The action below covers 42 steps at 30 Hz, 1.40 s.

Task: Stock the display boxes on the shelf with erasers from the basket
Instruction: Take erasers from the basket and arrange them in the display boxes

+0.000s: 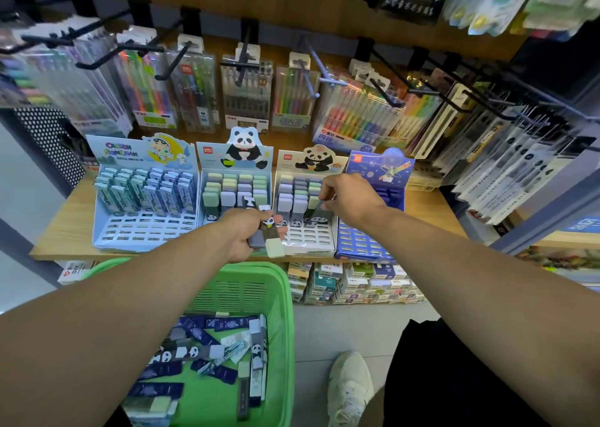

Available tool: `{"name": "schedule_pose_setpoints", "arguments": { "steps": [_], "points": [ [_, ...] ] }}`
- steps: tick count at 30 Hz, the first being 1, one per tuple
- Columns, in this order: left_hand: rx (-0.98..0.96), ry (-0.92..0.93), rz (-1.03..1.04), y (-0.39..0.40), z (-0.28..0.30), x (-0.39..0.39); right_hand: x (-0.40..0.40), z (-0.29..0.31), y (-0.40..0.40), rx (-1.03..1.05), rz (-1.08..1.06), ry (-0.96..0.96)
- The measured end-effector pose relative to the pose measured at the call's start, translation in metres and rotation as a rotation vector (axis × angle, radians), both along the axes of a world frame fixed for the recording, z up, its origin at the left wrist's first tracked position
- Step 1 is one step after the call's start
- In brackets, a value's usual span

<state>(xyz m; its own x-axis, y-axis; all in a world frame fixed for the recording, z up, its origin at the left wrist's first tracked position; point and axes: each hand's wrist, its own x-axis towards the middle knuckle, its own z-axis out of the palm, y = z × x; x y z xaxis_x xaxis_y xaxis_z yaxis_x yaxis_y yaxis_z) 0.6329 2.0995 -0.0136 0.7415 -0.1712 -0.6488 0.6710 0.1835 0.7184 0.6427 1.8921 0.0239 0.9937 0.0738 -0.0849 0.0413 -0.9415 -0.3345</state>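
Looking down from the head view, a spare bundle of erasers [266, 231] is gripped in the curled fingers of the left hand [243, 233] above the green basket [276, 296], kept ready as a supply, while one eraser [319, 210] is pinched by the right hand [349, 201] and lowered into the panda display box [305, 244] on the shelf [65, 231].

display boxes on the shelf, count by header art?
Crayon cartoon header box: 1
Panda header boxes and: 2
Blue space header box: 1
Total: 4 display boxes. The right hand is at the second panda box; the left hand holds panda erasers.
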Motion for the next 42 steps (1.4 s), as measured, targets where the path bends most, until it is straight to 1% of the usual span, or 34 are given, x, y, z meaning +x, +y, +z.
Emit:
{"name": "schedule_pose_setpoints", "arguments": {
  "steps": [3, 7, 11, 17, 23, 25, 26, 27, 28, 29, 30, 31, 32, 33, 34, 36, 38, 42],
  "points": [
    [-0.003, 0.001, 0.017, 0.001, -0.001, 0.001, 0.003, 0.001, 0.004, -0.038, 0.025, -0.003],
    [-0.010, -0.003, 0.026, 0.002, 0.000, 0.001, 0.007, 0.000, 0.007, -0.057, 0.031, 0.051],
    [-0.029, -0.010, 0.059, 0.004, 0.001, 0.001, 0.013, -0.006, 0.009, -0.050, 0.007, 0.018],
    [-0.041, -0.022, 0.040, 0.003, 0.003, -0.003, 0.019, -0.020, 0.010, -0.127, -0.023, 0.004],
    [-0.070, -0.024, 0.045, 0.004, 0.006, -0.004, 0.018, -0.012, 0.020, -0.242, -0.002, 0.047],
    [-0.075, -0.028, 0.052, 0.004, 0.008, -0.005, 0.016, -0.010, 0.020, -0.241, -0.012, 0.054],
    [-0.077, -0.031, 0.060, 0.003, 0.008, -0.005, 0.015, -0.008, 0.020, -0.217, -0.028, 0.036],
    [-0.084, -0.032, 0.071, 0.003, 0.009, -0.005, 0.013, -0.005, 0.021, -0.149, -0.066, 0.019],
    [-0.096, -0.033, 0.085, 0.003, 0.010, -0.005, 0.010, -0.001, 0.024, -0.034, -0.103, 0.021],
    [-0.110, -0.035, 0.106, 0.003, 0.010, -0.005, 0.006, 0.003, 0.028, 0.101, -0.136, 0.075],
    [-0.114, -0.040, 0.124, 0.002, 0.011, -0.005, 0.000, 0.007, 0.032, 0.237, -0.147, 0.184],
    [-0.106, -0.046, 0.139, 0.002, 0.011, -0.004, -0.006, 0.009, 0.037, 0.353, -0.154, 0.332],
    [-0.096, -0.053, 0.144, 0.001, 0.010, -0.002, -0.013, 0.011, 0.041, 0.438, -0.161, 0.473],
    [-0.099, -0.061, 0.140, 0.001, 0.009, -0.001, -0.018, 0.011, 0.043, 0.502, -0.160, 0.573],
    [-0.110, -0.064, 0.138, 0.000, 0.009, -0.001, -0.021, 0.011, 0.044, 0.561, -0.163, 0.618],
    [-0.140, -0.060, 0.152, -0.002, 0.011, -0.002, -0.021, 0.012, 0.042, 0.656, -0.212, 0.585],
    [-0.164, -0.052, 0.174, -0.004, 0.013, -0.003, -0.018, 0.015, 0.038, 0.703, -0.288, 0.521],
    [-0.140, -0.020, 0.139, -0.005, 0.015, -0.007, -0.012, 0.021, 0.021, 0.794, -0.402, 0.443]
  ]
}}
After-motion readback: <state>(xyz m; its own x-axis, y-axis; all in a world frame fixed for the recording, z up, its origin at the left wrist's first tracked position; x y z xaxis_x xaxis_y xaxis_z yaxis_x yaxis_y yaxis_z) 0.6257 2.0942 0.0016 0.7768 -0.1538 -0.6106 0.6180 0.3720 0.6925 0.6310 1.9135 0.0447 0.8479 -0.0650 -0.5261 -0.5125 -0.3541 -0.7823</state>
